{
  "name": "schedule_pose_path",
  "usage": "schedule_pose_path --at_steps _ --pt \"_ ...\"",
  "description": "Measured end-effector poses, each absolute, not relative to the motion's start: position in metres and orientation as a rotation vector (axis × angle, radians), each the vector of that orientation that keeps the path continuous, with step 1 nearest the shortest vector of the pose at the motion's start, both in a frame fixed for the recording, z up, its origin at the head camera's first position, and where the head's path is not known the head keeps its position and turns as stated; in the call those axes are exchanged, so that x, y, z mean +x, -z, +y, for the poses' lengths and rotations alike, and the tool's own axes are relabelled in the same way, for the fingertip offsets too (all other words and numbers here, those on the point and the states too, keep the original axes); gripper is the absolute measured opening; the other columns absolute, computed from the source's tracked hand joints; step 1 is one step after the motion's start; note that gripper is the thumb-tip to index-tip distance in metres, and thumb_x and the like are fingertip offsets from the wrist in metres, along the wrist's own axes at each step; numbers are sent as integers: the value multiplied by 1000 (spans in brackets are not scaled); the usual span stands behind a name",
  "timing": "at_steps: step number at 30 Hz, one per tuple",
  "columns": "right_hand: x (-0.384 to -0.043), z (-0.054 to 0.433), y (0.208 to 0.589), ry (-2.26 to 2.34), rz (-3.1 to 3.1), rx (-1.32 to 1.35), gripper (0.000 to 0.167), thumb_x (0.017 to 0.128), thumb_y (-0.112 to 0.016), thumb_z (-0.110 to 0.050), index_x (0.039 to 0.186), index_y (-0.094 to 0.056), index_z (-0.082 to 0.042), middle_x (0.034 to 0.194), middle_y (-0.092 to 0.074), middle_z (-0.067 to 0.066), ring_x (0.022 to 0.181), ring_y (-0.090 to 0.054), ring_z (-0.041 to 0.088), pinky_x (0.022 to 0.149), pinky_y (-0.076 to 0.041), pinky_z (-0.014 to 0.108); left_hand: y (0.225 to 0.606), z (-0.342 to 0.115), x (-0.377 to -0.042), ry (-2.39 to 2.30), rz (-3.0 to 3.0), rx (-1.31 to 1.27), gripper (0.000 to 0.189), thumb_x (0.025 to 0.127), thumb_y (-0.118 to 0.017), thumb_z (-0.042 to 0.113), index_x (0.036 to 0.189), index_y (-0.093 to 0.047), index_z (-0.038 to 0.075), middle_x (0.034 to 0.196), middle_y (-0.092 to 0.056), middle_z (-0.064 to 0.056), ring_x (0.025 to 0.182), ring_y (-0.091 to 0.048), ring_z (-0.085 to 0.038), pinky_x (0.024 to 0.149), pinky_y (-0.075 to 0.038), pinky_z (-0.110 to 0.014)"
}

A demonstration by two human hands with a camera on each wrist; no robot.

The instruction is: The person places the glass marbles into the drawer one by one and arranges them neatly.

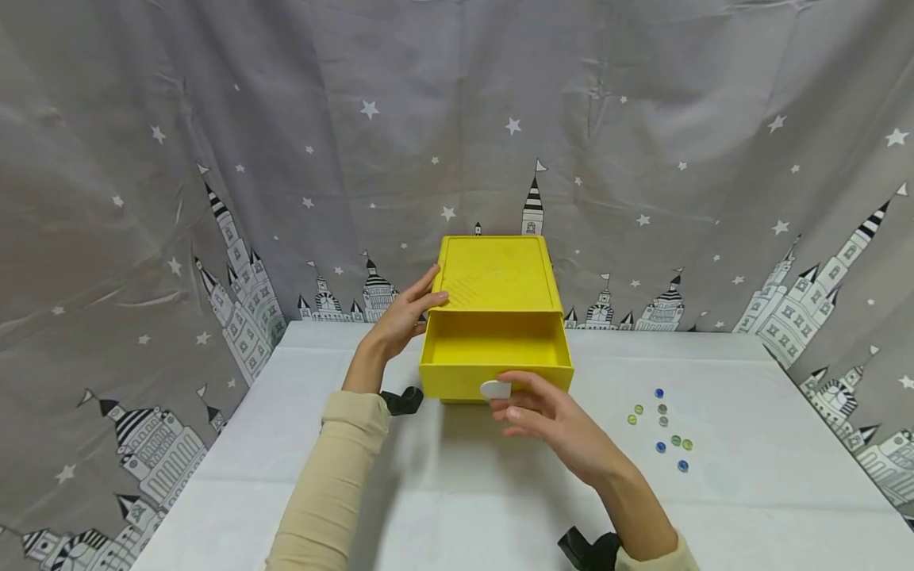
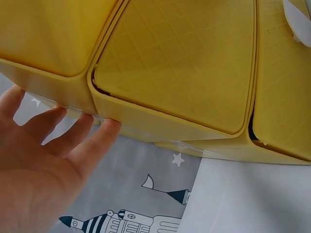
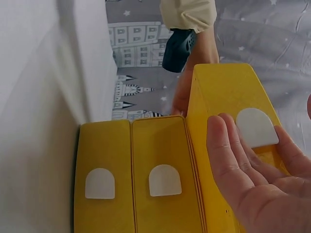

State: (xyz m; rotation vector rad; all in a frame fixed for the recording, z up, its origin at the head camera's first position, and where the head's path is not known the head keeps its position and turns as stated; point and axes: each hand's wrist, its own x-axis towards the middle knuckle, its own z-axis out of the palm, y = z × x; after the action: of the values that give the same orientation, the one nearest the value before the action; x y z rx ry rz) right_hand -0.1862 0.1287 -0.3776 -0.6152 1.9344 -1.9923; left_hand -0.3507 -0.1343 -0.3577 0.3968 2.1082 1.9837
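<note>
A yellow drawer unit (image 1: 496,274) stands at the far middle of the white table, with its top drawer (image 1: 496,379) pulled out and bare inside. My left hand (image 1: 400,317) rests against the unit's left side, fingers fairly straight along the edge; the left wrist view shows the fingertips (image 2: 112,125) touching the yellow wall. My right hand (image 1: 546,416) is at the top drawer's front, the index finger above its white rounded handle (image 1: 495,389) and other fingers below. In the right wrist view the fingers close in on both sides of that handle (image 3: 257,127).
Several small glass gems (image 1: 662,421), blue, green and clear, lie on the table (image 1: 750,468) to the right. Two lower drawers with white handles (image 3: 165,180) are pushed in. A grey curtain (image 1: 400,119) with stars and castles hangs behind. Black wrist mounts (image 1: 589,549) sit on both arms.
</note>
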Motion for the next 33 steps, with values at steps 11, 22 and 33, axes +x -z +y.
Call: schedule_pose_path --at_steps 11,22,33 --pt "-181 129 379 1989 1965 -595 46 100 -58 -19 143 -46 -6 127 -58 19 115 -59 31 93 -51 39 357 -134 -351 -1990 2100 417 71 96 -63 35 157 -25 39 162 -21 5 145 -26 -24 109 -30 -57" --pt "-178 131 382 1982 1989 -616 47 101 -56 -18 146 -45 -7 134 -55 18 119 -56 30 94 -51 38 358 -134 -351 -1979 2111 399 72 96 -63 36 157 -25 39 163 -19 6 146 -23 -24 110 -28 -59" --pt "-171 138 386 2022 2106 -631 46 102 -54 -18 147 -47 -9 124 -59 18 112 -58 30 95 -49 40 358 -136 -350 -1974 2107 400 70 96 -62 37 156 -25 41 163 -18 7 148 -17 -23 110 -24 -62"
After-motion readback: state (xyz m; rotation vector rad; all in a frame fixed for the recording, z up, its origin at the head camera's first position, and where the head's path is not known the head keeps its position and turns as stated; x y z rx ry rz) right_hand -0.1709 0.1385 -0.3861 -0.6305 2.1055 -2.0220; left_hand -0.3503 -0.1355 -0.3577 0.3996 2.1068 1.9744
